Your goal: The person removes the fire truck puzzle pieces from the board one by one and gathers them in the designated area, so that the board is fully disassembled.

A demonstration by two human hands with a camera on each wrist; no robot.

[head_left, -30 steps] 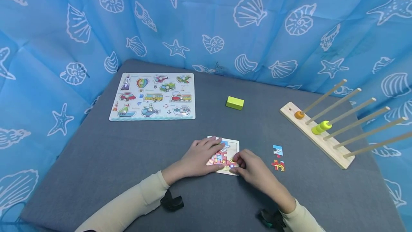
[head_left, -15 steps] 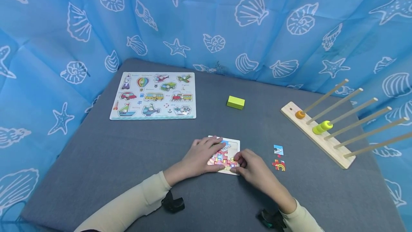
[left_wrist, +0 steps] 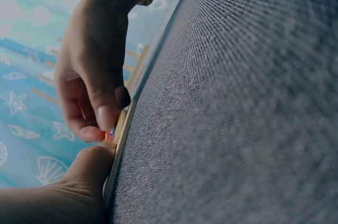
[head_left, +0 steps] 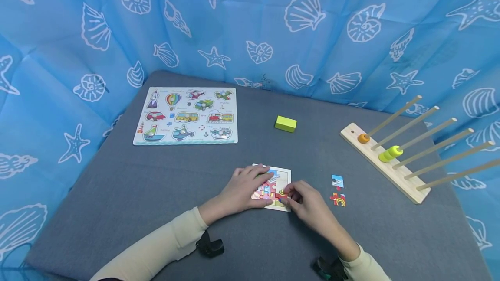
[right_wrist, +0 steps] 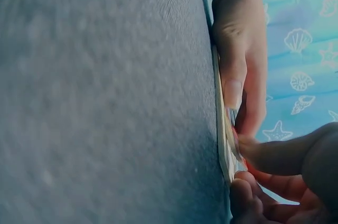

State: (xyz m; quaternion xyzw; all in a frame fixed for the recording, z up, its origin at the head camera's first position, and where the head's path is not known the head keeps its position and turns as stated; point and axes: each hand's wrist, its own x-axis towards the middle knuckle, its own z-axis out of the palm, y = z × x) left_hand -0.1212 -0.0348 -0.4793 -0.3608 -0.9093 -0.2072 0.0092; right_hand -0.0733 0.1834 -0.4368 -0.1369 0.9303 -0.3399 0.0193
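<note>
A small jigsaw puzzle in a pale wooden tray (head_left: 289,177) lies at the front middle of the table in the head view. My left hand (head_left: 244,190) rests over its left part, fingers extended across the picture and thumb along the near side. At the tray's right side, my right hand (head_left: 308,205) pinches a red and yellow puzzle piece (head_left: 281,194) between thumb and fingers. The left wrist view shows a bright bit of that piece (left_wrist: 110,134) under the right fingertips, near the left thumb. In the right wrist view it looks tilted against the tray; its lower edge is partly hidden.
Two loose puzzle pieces, one blue (head_left: 337,181) and one red (head_left: 338,200), lie to the right. Beyond stand a pegged wooden rack (head_left: 384,164) with beads and a green block (head_left: 285,124). A vehicle peg puzzle (head_left: 185,116) lies back left. A blue curtain (head_left: 250,25) borders the table.
The piece under my right fingers has tipped up slightly, and the right thumb has shifted a little. My left hand stays in place on the puzzle.
</note>
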